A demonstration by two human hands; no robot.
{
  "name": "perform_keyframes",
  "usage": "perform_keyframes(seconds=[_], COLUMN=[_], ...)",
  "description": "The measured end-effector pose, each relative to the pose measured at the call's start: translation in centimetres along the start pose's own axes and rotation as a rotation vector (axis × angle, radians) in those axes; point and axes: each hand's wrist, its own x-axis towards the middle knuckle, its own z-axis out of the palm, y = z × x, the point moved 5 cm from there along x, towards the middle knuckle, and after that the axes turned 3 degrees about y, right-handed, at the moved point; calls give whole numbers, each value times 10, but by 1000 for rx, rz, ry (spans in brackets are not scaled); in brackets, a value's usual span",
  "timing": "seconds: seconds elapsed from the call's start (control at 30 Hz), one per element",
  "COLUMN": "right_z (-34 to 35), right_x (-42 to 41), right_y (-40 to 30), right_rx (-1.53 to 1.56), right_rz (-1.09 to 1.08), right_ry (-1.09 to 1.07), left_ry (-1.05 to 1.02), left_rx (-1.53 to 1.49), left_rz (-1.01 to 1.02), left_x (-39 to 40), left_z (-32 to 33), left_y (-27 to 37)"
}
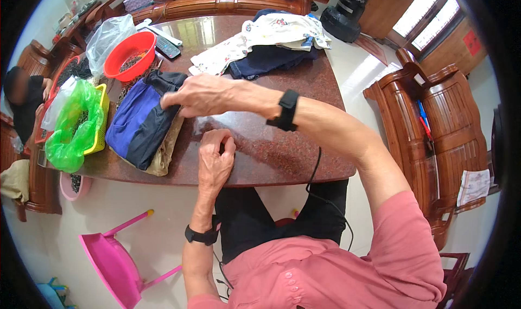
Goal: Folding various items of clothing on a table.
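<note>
My right hand (199,95) reaches across to the left, its fingers over the upper right edge of a folded blue and black garment (138,119); some blur hides whether it grips the cloth. Beneath that garment lies a folded tan cloth (167,154). My left hand (216,154) rests on the table near its front edge, fingers curled, with no object seen in it. At the far side of the table, a white patterned garment (268,32) lies spread over dark blue clothing (272,60).
On the polished stone table (293,154) stand a red plastic bowl (132,56), a yellow basket (101,122) with a green plastic bag (77,126), and a remote control (167,47). A person (24,97) sits at the left. A pink plastic chair (114,264) is on the floor.
</note>
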Motion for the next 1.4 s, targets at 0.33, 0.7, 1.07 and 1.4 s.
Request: perform_keyframes(seconds=[0.33, 0.7, 1.07, 1.4], right_z=[-130, -81, 24, -167], right_x=[-47, -158, 10, -126], right_y=[127, 173, 20, 167], right_rx=[29, 842, 133, -91], right_rz=[621, 993, 251, 798], right_ry=[921, 1173, 375, 1448], left_ry=[14, -53, 10, -48], left_rx=[2, 42, -8, 36], left_rz=[51, -25, 3, 3], left_x=[1, 1, 1, 1], left_z=[-1, -1, 3, -1], left_y=[4, 1, -1, -1])
